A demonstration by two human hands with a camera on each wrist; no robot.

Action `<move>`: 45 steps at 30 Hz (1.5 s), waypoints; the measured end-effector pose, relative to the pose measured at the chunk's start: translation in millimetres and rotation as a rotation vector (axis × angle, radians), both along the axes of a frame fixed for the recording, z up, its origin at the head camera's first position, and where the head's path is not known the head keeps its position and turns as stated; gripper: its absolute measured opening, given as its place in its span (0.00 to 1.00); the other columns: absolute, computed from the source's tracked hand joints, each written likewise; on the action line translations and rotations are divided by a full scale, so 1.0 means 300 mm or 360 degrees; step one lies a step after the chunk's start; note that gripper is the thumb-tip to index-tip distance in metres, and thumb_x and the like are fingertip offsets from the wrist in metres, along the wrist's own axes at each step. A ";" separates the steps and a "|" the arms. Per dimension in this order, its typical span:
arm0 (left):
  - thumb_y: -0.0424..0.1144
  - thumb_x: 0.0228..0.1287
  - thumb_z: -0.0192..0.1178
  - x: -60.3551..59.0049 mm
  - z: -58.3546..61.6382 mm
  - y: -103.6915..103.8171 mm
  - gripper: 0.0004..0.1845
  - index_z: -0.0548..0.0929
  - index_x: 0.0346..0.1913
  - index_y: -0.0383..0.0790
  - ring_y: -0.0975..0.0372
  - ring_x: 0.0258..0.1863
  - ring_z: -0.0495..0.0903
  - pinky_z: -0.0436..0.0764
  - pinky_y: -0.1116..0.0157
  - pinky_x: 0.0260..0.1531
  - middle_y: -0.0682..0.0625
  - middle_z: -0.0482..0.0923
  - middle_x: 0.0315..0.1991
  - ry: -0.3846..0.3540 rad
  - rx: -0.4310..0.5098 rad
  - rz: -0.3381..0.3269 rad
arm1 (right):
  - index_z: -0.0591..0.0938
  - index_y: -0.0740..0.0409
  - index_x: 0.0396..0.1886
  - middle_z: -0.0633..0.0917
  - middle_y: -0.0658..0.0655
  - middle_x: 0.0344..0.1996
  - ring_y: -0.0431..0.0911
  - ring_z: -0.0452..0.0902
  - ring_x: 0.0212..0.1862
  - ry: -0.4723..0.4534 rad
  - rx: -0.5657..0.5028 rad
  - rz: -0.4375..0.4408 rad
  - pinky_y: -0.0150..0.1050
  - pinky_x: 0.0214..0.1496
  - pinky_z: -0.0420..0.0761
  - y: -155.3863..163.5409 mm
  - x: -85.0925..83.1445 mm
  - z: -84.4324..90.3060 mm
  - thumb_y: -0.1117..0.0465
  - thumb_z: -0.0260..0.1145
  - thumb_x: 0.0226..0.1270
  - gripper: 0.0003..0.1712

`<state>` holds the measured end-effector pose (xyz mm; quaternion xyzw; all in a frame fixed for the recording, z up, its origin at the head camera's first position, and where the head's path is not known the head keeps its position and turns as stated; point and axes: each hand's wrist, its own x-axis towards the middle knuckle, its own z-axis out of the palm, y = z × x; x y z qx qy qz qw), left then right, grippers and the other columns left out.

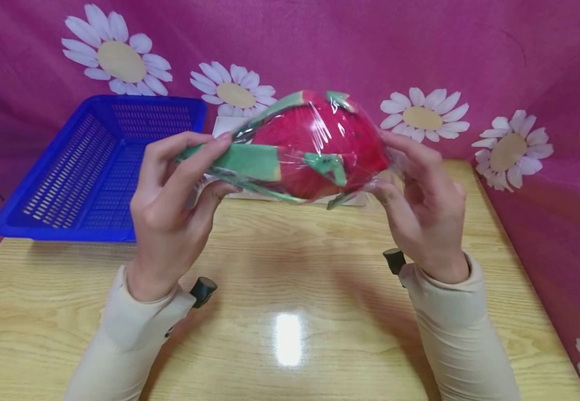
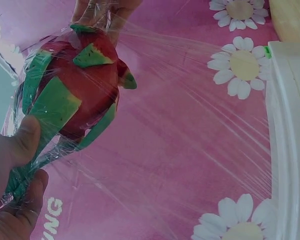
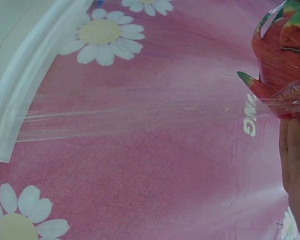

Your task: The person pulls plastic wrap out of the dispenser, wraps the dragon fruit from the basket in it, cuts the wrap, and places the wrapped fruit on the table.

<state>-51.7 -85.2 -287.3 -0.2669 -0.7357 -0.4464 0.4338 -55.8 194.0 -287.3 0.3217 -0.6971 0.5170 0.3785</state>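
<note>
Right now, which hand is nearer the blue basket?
Left. The left hand grips the wrapped fruit just right of the basket; the right hand holds the fruit's far end.

White letters "UNG" are seen on the pink flowered cloth (image 2: 155, 150); the rest is cut off.

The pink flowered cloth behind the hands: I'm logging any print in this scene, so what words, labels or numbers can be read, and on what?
"UNG": white letters on the pink cloth, left wrist view, cut off by the left hand, so likely part of a longer word.
White letters on the same cloth, right wrist view: partly behind the cling film, too distorted to read.
Dragon fruit, blue basket, white box: no readable text.
</note>
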 end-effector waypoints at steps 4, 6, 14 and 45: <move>0.34 0.57 0.74 0.010 0.003 -0.002 0.21 0.88 0.56 0.42 0.49 0.39 0.82 0.71 0.73 0.36 0.35 0.81 0.54 0.0020 0.0046 0.0004 | 0.74 0.84 0.55 0.89 0.66 0.52 0.34 0.55 0.21 0.0030 0.0011 -0.0033 0.26 0.24 0.53 -0.001 0.008 0.005 0.49 0.72 0.66 0.40; 0.34 0.56 0.74 0.015 0.005 -0.003 0.21 0.89 0.55 0.42 0.49 0.40 0.82 0.71 0.73 0.36 0.35 0.81 0.54 0.0025 0.0065 0.0006 | 0.74 0.84 0.55 0.89 0.70 0.51 0.34 0.59 0.22 0.0046 -0.0010 -0.0012 0.26 0.24 0.53 -0.002 0.012 0.005 0.51 0.73 0.65 0.39; 0.34 0.55 0.75 0.029 0.011 0.000 0.22 0.89 0.56 0.43 0.49 0.39 0.81 0.71 0.73 0.35 0.35 0.81 0.54 0.0042 0.0072 -0.0017 | 0.75 0.85 0.53 0.90 0.69 0.45 0.35 0.52 0.21 0.0112 -0.0084 -0.0002 0.27 0.25 0.50 0.005 0.027 0.010 0.52 0.75 0.64 0.38; 0.42 0.62 0.72 0.094 0.046 -0.028 0.20 0.89 0.55 0.40 0.54 0.33 0.81 0.72 0.76 0.33 0.34 0.82 0.51 0.0085 -0.0040 -0.0084 | 0.83 0.81 0.46 0.84 0.61 0.25 0.35 0.46 0.22 0.0162 -0.0104 -0.0121 0.26 0.26 0.43 0.044 0.086 0.030 0.49 0.81 0.55 0.37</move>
